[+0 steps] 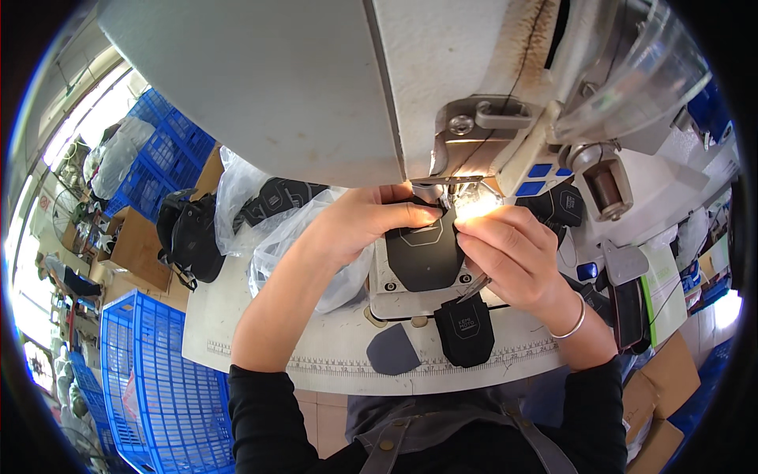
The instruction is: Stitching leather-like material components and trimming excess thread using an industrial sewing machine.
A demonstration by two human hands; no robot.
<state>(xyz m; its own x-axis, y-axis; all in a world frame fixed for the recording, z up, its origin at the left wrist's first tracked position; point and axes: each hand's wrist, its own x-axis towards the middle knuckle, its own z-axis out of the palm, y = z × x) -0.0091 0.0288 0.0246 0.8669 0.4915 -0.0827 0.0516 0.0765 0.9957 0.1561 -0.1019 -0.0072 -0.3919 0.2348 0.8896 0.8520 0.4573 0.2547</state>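
A dark grey, shield-shaped fabric panel (425, 261) with a thin pale outline lies on the sewing machine's bed, its upper edge close to the lit needle area. My left hand (367, 225) grips its upper left edge, thumb on top and the other fingers partly hidden behind. At the upper right edge my right hand (513, 257) pinches the same panel, fingers bent together. Slim metal blades, like those of thread snips (475, 287), poke out beneath my right palm. Above both hands looms the sewing machine head (466, 138), its lamp glaring beside the needle.
Nearer me lie a small black pouch-like piece (464, 332) and a grey cut piece (392, 350), by a ruler strip (316, 368). Clear plastic bags (312, 265) and a black bag (189, 237) sit left. A blue crate (162, 379) stands beside the table. More black pieces (564, 204) lie right.
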